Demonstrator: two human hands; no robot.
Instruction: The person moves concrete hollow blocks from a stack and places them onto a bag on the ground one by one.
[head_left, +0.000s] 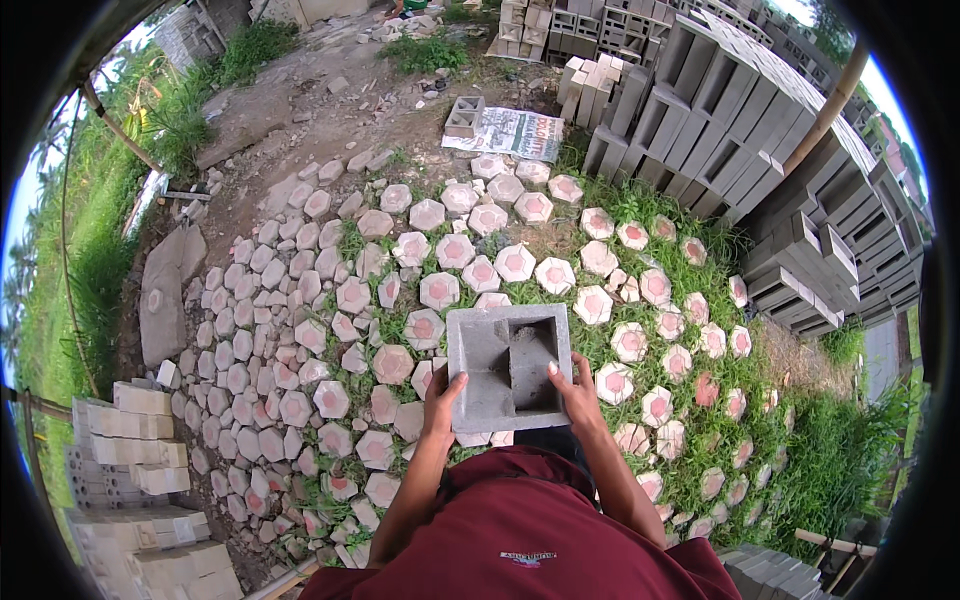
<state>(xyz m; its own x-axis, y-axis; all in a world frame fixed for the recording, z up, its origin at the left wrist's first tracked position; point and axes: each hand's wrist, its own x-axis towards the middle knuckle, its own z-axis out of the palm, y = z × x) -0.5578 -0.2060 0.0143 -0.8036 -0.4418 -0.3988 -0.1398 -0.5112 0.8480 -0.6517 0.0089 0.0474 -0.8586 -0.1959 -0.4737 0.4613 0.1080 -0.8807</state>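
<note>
A grey hollow concrete block (pixel 484 341) is held in front of my body, its open cavities facing up. My left hand (pixel 440 398) grips its left side, the thumb lying on the rim and the other fingers mostly hidden behind the wall. On the opposite side my right hand (pixel 578 392) is closed on the block in the same way, thumb at the edge of the cavity. Beneath the block, hexagonal paving stones (pixel 437 291) with reddish centres are set among grass. A second hollow block (pixel 465 117) rests farther off, beside a white printed sack (pixel 516 134) lying flat.
Tall stacks of hollow blocks (pixel 720 110) rise at the right and far right. More blocks (pixel 140 430) are piled at the lower left, near a flat stone slab (pixel 168 300). A wooden pole (pixel 825 105) leans by the right stacks. Loose stones lie along the dirt path (pixel 290 110).
</note>
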